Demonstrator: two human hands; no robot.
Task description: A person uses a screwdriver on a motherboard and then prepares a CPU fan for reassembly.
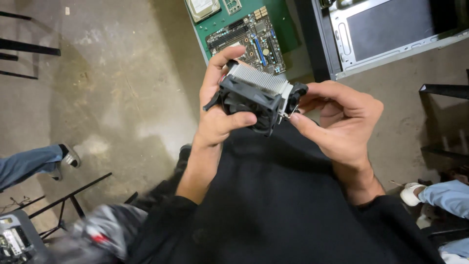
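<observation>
Concrete floor [107,98] lies far beneath everything, and that is the main hazard as I judge it: the cooler is held in the air above the person's lap, over a hard floor, so a slip of either hand could drop it and bend the thin fins or crack the fan frame. Beyond the hands, an open computer case [381,34] lies on the floor, with a green mat [283,29] beside it carrying a motherboard [246,39] and a drive [202,9].

Smaller, and at the centre, is the processor cooler [256,98], a black fan frame with a silver finned heatsink on top, tilted. The left hand [217,110] wraps the cooler's left side, thumb pressed across the fan face and fingers reaching up behind the fins, so this grip is closed firmly on the cooler. The right hand [342,122] is at the cooler's right end, thumb and fingertips pinching near the small metal clip [288,115] there. A hard pull on that clip could, I think, spring it loose or nip a fingertip; the fin edges could also scratch skin.
</observation>
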